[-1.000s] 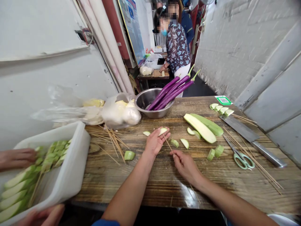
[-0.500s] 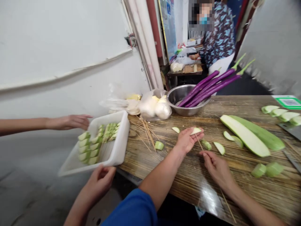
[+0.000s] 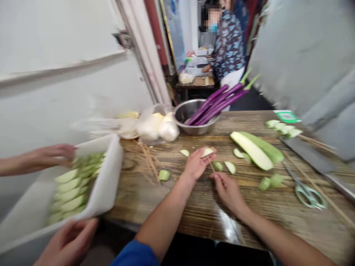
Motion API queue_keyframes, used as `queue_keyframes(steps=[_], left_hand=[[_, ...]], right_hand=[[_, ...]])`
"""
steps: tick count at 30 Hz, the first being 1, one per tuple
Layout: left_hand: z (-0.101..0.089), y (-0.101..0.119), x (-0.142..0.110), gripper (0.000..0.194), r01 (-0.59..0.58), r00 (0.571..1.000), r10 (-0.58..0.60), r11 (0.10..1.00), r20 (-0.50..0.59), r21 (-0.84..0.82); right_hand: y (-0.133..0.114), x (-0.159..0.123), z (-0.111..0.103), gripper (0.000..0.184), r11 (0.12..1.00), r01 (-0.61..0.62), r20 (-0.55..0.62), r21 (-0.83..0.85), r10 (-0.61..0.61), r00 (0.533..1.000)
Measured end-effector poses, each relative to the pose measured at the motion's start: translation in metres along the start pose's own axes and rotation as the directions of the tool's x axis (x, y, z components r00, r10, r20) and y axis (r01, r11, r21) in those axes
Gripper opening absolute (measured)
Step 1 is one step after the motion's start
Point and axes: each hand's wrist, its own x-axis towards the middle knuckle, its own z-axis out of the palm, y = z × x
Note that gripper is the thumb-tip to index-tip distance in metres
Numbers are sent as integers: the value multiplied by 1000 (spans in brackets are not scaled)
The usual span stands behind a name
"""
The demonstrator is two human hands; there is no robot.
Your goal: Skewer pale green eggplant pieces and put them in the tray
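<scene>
My left hand (image 3: 196, 162) is turned palm up over the wooden table and holds a pale half-round zucchini slice (image 3: 206, 152) on its fingers. My right hand (image 3: 226, 188) pinches a thin bamboo skewer (image 3: 212, 167), whose upper end meets the slice; whether it has pierced it I cannot tell. Beside my hands lie another zucchini slice (image 3: 230, 167) and a short green chunk (image 3: 217, 166). Further right is a zucchini cut lengthwise (image 3: 252, 150), with two blurred green chunks (image 3: 270, 182) in front of it.
At left, another person's hands (image 3: 59, 154) are by a white tray (image 3: 111, 177) of skewered slices. Behind lie loose skewers (image 3: 148, 159), a bag of white vegetables (image 3: 159, 125) and a steel bowl (image 3: 180, 114) with eggplants. Scissors (image 3: 310, 195) and a cleaver (image 3: 307, 151) lie right.
The view has swung right, so the table's contents sit further left and the scissors and cleaver show more fully. My hands keep the same hold on slice and skewer.
</scene>
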Motion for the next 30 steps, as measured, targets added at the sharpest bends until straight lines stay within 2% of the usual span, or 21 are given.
queue_keyframes(steps=[1,3,13,30], left_hand=[[4,-5,3,12,10,998,-10,1000,60,-2],[6,-9,7,10,17,995,-16,1000,100,-7],[2,-9,7,11,6,994,-12,998,109,57],[5,-14,3,9,87,990,-90,996,111,30]], right_hand=[[-1,0,1,30,1000,15,-4,3,-15,1000],[-2,1,2,28,1000,23,-15,-12,-23,1000],[-2,-1,2,29,1000,4,-28,-10,-4,1000],[-1,-1,2,30,1000,-11,-55,6,12,998]])
